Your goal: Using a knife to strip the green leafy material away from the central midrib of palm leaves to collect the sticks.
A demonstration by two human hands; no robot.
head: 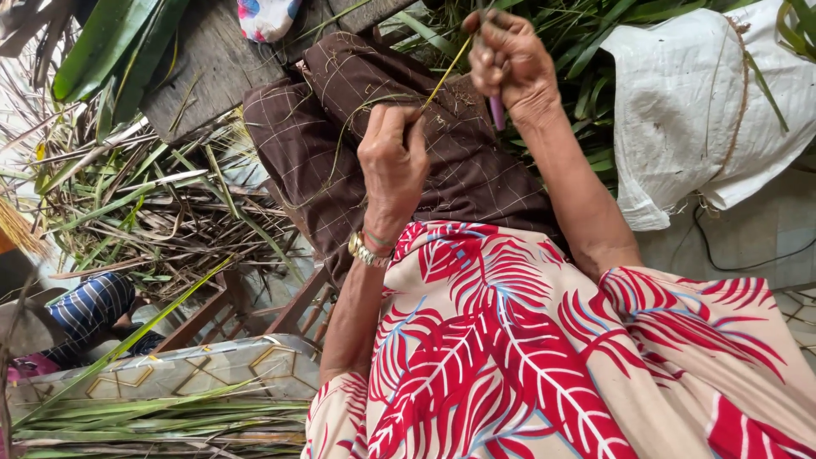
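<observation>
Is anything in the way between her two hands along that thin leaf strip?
Nothing visible. The strip runs clear from the left hand up to the right hand, above the brown cloth.

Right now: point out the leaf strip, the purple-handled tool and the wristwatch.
leaf strip [444, 78], head view, middle of the taut yellow-green strip between the hands.
purple-handled tool [496, 112], head view, handle end below the right hand.
wristwatch [367, 252], head view, metal band on the left wrist.

Red-and-cream leaf-print blouse [527, 357], brown checked skirt [382, 127], green leaves [119, 42], white sack [697, 102].
</observation>
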